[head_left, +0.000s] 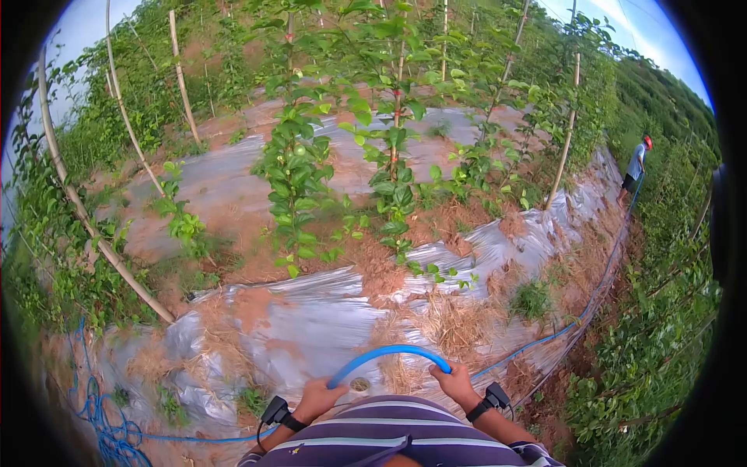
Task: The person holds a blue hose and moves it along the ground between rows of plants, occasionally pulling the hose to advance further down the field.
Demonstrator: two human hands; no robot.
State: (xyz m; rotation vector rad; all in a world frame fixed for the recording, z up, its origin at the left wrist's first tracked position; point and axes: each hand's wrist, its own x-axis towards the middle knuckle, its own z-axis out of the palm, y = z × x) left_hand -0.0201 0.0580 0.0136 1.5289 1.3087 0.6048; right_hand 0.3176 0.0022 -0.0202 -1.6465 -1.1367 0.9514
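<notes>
A blue hose (383,352) bends in an arch in front of my striped shirt, gripped at both ends of the arch. On the left end, my left hand (317,400) is closed around the hose. My right hand (456,384) closes on the other end. Both wrists wear a black strap with a small box. Below and ahead of my hands lies silver plastic mulch (303,327) with dry straw (455,323) and soil on it.
Leafy vines (296,187) climb wooden stakes (115,261) ahead. Tangled blue hose (109,428) lies at lower left. More hose runs along the row at right toward a person (636,167) in a red cap. Dense shrubs (638,381) border the right side.
</notes>
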